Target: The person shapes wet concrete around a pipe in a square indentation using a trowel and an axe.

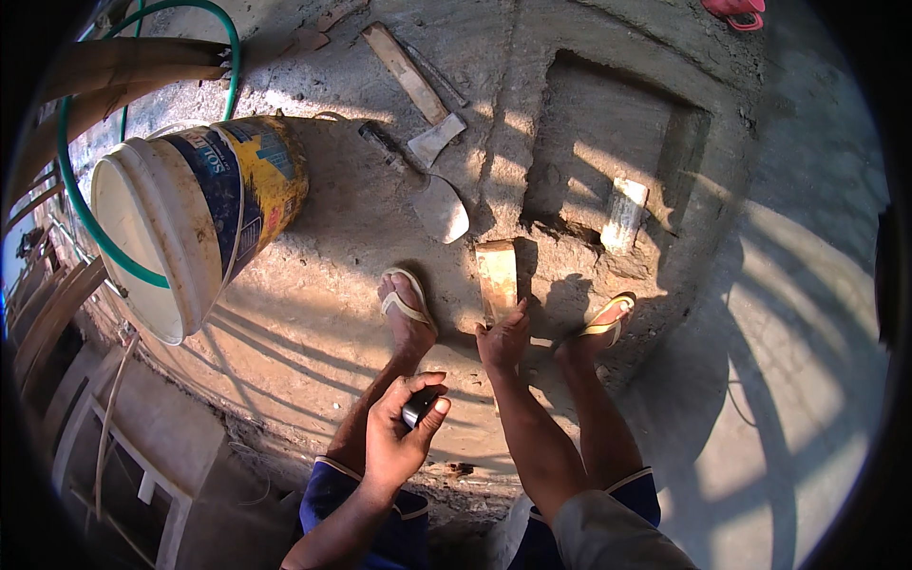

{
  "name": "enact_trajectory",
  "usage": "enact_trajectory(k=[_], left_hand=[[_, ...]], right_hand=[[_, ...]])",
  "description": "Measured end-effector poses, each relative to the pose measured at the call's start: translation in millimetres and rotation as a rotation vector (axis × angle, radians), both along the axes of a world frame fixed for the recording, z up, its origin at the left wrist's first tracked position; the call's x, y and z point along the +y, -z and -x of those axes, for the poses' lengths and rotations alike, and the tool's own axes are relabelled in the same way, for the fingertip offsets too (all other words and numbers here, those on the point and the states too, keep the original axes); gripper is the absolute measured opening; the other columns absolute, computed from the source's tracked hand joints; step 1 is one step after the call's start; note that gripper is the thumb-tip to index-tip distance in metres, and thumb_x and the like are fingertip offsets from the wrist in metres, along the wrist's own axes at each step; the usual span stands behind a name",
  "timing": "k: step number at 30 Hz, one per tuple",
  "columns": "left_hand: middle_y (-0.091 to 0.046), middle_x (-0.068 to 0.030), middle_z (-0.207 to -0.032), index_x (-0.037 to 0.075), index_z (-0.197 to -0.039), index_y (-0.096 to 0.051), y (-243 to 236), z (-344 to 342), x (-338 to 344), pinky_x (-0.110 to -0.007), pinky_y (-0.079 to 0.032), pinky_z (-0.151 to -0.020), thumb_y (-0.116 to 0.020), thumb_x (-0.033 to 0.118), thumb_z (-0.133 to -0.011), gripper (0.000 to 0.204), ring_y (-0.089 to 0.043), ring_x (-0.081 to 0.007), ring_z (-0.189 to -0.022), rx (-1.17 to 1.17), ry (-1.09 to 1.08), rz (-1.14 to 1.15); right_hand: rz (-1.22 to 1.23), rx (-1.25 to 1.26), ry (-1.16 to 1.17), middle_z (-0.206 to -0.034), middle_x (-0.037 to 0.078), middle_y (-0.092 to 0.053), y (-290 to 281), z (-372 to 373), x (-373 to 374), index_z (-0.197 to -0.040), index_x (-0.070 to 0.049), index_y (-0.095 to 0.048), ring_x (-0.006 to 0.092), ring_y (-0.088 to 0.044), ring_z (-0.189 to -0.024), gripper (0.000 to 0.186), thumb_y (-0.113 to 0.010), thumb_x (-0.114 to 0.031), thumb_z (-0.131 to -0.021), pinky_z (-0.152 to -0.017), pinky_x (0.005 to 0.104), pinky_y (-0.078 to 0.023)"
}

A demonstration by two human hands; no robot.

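My left hand (397, 437) is closed around a short black object (418, 408), mostly hidden by the fingers. It is raised in front of my body, above the ground. My right hand (505, 338) grips the near end of a flat wooden board (497, 275), worn and smeared with mortar. The board reaches forward between my feet, beside a rough rectangular recess (608, 123). At the near edge of that recess lies a whitish, mortar-crusted cylinder (624, 217). A trowel (441, 209) with a dark handle rests on the ground ahead and to the left of the board.
Beyond the trowel lies a wooden-handled tool with a flat metal blade (437, 139). A large yellow, blue and white bucket (256, 180) is at the left, with a green hose (63, 180) looping past. A pale frame (176, 484) is lower left; a pink container (736, 11) sits far right.
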State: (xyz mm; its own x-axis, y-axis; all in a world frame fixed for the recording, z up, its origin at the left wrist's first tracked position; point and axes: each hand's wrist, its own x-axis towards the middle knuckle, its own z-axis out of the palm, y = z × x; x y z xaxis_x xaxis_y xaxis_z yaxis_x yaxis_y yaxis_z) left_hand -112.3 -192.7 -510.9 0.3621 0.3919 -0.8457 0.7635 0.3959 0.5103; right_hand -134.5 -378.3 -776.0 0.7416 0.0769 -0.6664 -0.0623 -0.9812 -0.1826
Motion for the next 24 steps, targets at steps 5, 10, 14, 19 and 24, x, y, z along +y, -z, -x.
enact_trajectory(k=[5, 10, 14, 19, 24], left_hand=[[-0.067, -0.0071, -0.097, 0.002, -0.116, -0.067, 4.3, -2.6, 18.4, -0.026, -0.049, -0.081, -0.073, 0.006, -0.092, 0.025, -0.063, -0.0123, -0.09, -0.042, -0.028, -0.015], [-0.065, -0.0042, -0.095, 0.001, -0.117, -0.067, 7.2, 5.8, 33.0, -0.024, -0.048, -0.08, -0.072, 0.004, -0.092, 0.026, -0.06, -0.0099, -0.089, -0.003, -0.168, 0.028], [-0.064, -0.0037, -0.095, 0.001, -0.116, -0.067, 11.3, -5.8, 42.0, -0.023, -0.046, -0.08, -0.071, 0.004, -0.093, 0.024, -0.058, -0.01, -0.087, -0.045, -0.255, -0.051], [-0.066, -0.0052, -0.099, 0.001, -0.115, -0.067, -13.3, -2.9, 51.7, -0.025, -0.046, -0.081, -0.073, 0.006, -0.092, 0.025, -0.059, -0.0123, -0.089, -0.051, -0.231, -0.108], [-0.066, -0.0101, -0.099, 0.0, -0.115, -0.066, -32.9, -21.1, 88.8, -0.032, -0.049, -0.084, -0.075, 0.013, -0.089, 0.031, -0.063, -0.0189, -0.089, -0.16, -0.109, -0.179]], right_hand=[[-0.018, -0.092, -0.099, -0.122, 0.022, -0.049, 26.1, 15.8, -27.7, -0.144, 0.003, -0.032, 0.0401, -0.054, -0.112, 0.095, -0.083, -0.018, -0.066, -0.097, 0.0468, -0.046], [0.003, 0.078, -0.249, -0.119, 0.026, -0.051, -7.1, 50.0, -77.7, -0.13, 0.005, -0.042, 0.0434, -0.054, -0.11, 0.075, -0.08, -0.023, -0.072, -0.095, 0.0509, -0.046], [-0.137, 0.136, -0.469, -0.109, 0.023, -0.055, -60.9, 71.8, -100.6, -0.128, 0.004, -0.045, 0.041, -0.057, -0.101, 0.067, -0.078, -0.017, -0.074, -0.083, 0.0494, -0.05], [-0.201, 0.439, -0.937, -0.104, 0.015, -0.059, -116.1, 114.7, -109.0, -0.131, -0.001, -0.053, 0.0318, -0.059, -0.094, 0.046, -0.058, -0.012, -0.086, -0.076, 0.0446, -0.049], [0.001, 0.321, -1.287, -0.103, 0.01, -0.056, -60.3, 131.6, -93.2, -0.144, -0.005, -0.046, 0.0238, -0.054, -0.086, 0.056, -0.056, -0.02, -0.091, -0.073, 0.0392, -0.047]])
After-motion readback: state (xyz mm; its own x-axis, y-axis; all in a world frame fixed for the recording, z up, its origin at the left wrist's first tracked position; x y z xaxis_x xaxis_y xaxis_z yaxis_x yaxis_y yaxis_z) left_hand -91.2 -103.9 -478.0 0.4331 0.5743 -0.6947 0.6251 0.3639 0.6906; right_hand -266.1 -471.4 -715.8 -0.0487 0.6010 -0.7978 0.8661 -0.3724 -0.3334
